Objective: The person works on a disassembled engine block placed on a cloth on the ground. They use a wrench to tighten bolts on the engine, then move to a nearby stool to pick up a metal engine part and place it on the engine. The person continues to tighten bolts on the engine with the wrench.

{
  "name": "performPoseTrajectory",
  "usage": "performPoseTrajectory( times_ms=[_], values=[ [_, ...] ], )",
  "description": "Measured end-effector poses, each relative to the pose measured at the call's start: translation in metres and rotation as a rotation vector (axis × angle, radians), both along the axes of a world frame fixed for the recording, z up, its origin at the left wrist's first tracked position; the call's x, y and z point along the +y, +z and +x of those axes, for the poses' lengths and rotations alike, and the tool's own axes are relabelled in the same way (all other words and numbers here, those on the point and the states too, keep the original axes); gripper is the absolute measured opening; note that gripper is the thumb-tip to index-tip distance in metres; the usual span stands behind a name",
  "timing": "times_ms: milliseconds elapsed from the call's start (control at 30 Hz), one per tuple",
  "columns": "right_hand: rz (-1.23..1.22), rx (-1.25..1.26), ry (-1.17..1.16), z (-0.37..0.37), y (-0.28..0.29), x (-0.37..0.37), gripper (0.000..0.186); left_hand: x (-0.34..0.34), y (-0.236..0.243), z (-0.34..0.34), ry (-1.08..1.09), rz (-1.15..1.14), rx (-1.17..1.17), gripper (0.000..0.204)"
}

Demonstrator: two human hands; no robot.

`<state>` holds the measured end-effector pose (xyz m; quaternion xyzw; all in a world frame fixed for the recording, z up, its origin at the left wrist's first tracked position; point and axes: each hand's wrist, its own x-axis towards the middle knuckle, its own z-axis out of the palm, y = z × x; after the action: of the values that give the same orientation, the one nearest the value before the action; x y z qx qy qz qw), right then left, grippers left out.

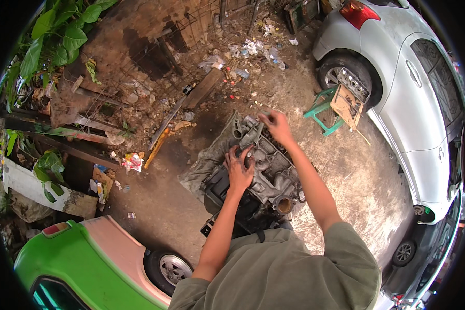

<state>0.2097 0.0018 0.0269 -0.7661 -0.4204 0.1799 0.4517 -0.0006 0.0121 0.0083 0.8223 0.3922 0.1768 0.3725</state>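
Note:
A greasy metal engine [267,181] sits on the ground right in front of me, with a round pipe opening [284,205] at its near side. My left hand [239,169], its fingertips blackened, rests on the engine's left part with the fingers spread and bent. At the engine's far end is my right hand [276,127], its fingers drawn together; what they hold, if anything, is too small to make out. A dirty grey cloth [192,178] lies under the engine's left side.
At the right, a metal part [352,82] lies on a board over a green stool [318,111], beside a silver car [398,103]. A green car [82,258] stands at the lower left. Planks [204,88], litter [253,49] and plants [62,39] lie beyond.

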Motion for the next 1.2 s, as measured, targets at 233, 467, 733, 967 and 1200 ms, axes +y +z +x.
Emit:
performPoseTrajectory(
  times_ms=[233,467,733,967,1200],
  values=[
    [0.056,0.133,-0.11,-0.058,0.001,-0.12,0.007,0.002,0.001,0.002,-0.037,-0.032,-0.052,0.037],
    [0.064,0.339,-0.194,-0.077,0.013,-0.124,0.007,0.002,0.005,0.002,-0.012,-0.034,-0.066,0.042],
    [0.344,0.603,-0.289,-0.032,0.034,-0.066,0.02,0.0,0.0,0.001,0.018,0.032,-0.157,0.036],
    [0.049,0.036,0.031,-0.005,0.023,0.018,0.031,0.001,-0.001,0.0,0.014,0.012,-0.077,0.027],
    [-0.057,0.035,0.289,-0.001,0.006,0.055,0.034,0.002,0.003,0.001,0.002,-0.002,-0.066,0.029]
  ],
)
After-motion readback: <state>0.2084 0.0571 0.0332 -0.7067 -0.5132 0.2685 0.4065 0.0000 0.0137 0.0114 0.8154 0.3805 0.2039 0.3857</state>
